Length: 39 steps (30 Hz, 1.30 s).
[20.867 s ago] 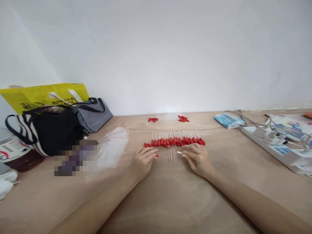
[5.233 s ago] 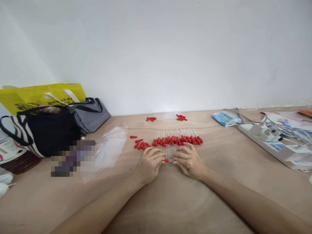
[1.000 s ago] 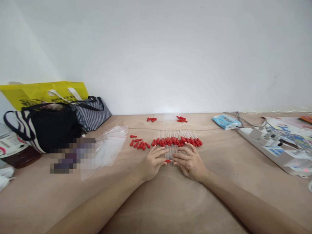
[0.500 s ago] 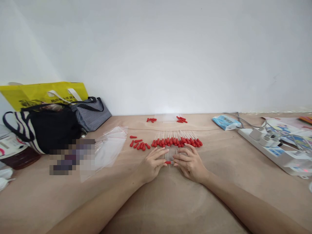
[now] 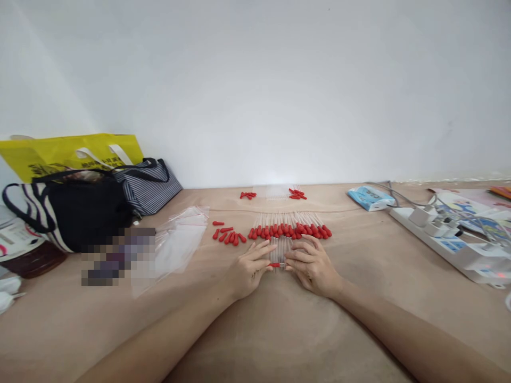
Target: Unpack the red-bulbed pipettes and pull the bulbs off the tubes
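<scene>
My left hand [image 5: 252, 268] pinches a red rubber dropper bulb [image 5: 274, 265] between thumb and fingers. My right hand [image 5: 313, 266] grips a clear glass dropper tube [image 5: 282, 265], whose end meets the mouth of the bulb; how far it sits inside I cannot tell. Under and between my fingers lies a row of clear glass tubes [image 5: 280, 249]. Just beyond my fingertips, assembled droppers with red bulbs [image 5: 275, 231] are lined up, tips pointing away. Several loose red bulbs [image 5: 229, 238] lie to the left of that row.
Clear zip bags [image 5: 181, 244] lie on the left, near a black bag [image 5: 88, 213], a striped bag [image 5: 151, 186] and a yellow bag [image 5: 80, 151]. More tubes [image 5: 277, 192] and red bulbs [image 5: 297, 194] are by the wall. A power strip [image 5: 451, 247] and blue packet [image 5: 370, 198] occupy the right.
The bulb and the tube stay end to end between my hands, with hardly any shift. The view has moved very slightly; nothing else visibly differs.
</scene>
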Motion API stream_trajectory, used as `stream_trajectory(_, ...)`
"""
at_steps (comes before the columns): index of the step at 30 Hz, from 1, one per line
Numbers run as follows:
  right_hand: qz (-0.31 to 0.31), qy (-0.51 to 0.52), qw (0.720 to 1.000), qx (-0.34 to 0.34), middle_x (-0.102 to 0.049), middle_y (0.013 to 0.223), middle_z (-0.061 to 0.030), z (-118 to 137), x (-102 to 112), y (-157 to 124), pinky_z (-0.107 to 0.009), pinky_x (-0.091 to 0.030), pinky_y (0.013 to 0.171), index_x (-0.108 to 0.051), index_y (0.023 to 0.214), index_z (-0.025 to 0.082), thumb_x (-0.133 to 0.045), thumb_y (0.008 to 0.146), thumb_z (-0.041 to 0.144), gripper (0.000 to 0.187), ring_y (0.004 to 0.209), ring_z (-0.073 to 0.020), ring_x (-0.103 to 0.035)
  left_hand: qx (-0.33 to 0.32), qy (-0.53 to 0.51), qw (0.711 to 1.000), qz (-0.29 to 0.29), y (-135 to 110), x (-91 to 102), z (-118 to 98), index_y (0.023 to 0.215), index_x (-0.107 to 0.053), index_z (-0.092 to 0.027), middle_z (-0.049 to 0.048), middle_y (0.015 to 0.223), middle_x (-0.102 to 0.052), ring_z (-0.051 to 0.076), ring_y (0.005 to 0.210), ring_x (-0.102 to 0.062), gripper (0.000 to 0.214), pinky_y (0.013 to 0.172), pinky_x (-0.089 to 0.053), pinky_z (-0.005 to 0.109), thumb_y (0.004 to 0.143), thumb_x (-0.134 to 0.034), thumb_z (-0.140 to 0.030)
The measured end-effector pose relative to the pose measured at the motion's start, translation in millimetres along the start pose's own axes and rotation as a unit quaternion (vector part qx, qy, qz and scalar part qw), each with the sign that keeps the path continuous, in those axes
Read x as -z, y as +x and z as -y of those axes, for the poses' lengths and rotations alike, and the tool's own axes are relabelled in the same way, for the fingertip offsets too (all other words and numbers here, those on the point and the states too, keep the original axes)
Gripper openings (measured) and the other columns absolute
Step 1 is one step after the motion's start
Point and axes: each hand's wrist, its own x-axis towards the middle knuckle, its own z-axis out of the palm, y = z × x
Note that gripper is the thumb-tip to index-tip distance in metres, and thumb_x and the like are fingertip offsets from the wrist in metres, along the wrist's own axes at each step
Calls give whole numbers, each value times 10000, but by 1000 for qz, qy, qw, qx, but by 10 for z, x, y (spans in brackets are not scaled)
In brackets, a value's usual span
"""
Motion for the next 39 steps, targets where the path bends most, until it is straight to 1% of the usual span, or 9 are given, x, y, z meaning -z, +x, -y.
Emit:
stream_trajectory(5, -10, 3, 1000, -2, -670, 843, 9, -30, 18, -26, -430, -313, 905, -643, 804, 229, -487, 822, 216, 157, 854, -158, -533, -9, -10, 1000, -14, -23, 2, 60, 796, -614, -168, 78, 1185, -549, 216, 1176, -430, 195, 980, -370, 432, 853, -429, -188)
stream_trajectory(8, -21, -2, 999, -46, -666, 848, -7, -89, 39, -73, -412, -324, 888, -645, 812, 220, -480, 824, 217, 166, 846, -158, -535, 11, 2, 998, -56, -57, 73, 127, 825, -611, -164, 94, 1161, -555, 205, 1124, -480, 198, 937, -420, 389, 855, -416, -174)
stream_trajectory(11, -32, -7, 994, -107, -654, 846, -28, -138, 22, -108, -355, -377, 783, -648, 867, 218, -477, 833, 250, 178, 799, -154, -541, 30, 27, 994, -98, -77, 141, 164, 829, -617, -165, 100, 1036, -574, 177, 949, -560, 173, 811, -487, 323, 845, -447, -196)
stream_trajectory(14, -26, -3, 987, -158, -620, 753, -39, -168, -16, -120, -300, -399, 644, -641, 940, 208, -433, 853, 278, 235, 692, -144, -538, 43, 35, 990, -126, -65, 158, 169, 901, -619, -168, 58, 829, -525, 122, 721, -541, 177, 664, -496, 255, 838, -462, -218)
stream_trajectory(18, -14, 28, 975, -219, -552, 694, -54, -207, 3, -138, -261, -425, 570, -608, 1011, 143, -353, 861, 245, 312, 615, -137, -526, 141, 43, 972, -181, -43, 181, 251, 970, -607, -170, 45, 809, -486, 133, 739, -522, 226, 642, -482, 250, 830, -442, -233)
stream_trajectory(23, 20, 38, 970, -241, -567, 708, -42, -248, 67, -176, -252, -431, 543, -606, 927, 169, -378, 799, 174, 261, 556, -125, -514, 320, 53, 914, -243, -82, 381, 535, 914, -634, -157, 64, 866, -518, 168, 806, -552, 254, 690, -495, 281, 769, -442, -238)
stream_trajectory(29, 49, 18, 966, -254, -563, 724, -43, -237, -7, -192, -261, -440, 567, -586, 781, 173, -409, 753, 134, 184, 613, -140, -538, 411, 47, 881, -229, -138, 619, 753, 967, -570, -141, 33, 776, -568, 141, 622, -569, 336, 609, -500, 276, 680, -534, -311)
stream_trajectory(34, 33, 52, 970, -234, -524, 761, -62, -154, -57, -161, -273, -467, 642, -617, 808, 175, -387, 784, 129, 236, 694, -146, -546, 430, 28, 882, -189, -127, 588, 767, 767, -560, -155, 22, 700, -610, 143, 610, -586, 227, 596, -490, 255, 638, -563, -341)
stream_trajectory(39, 68, 90, 967, -230, -522, 876, -90, -95, -10, -121, -325, -467, 755, -607, 850, 164, -394, 815, 173, 216, 828, -174, -543, 439, 7, 882, -170, -128, 584, 753, 748, -576, -163, 27, 677, -632, 158, 636, -602, 279, 612, -482, 255, 678, -527, -428)
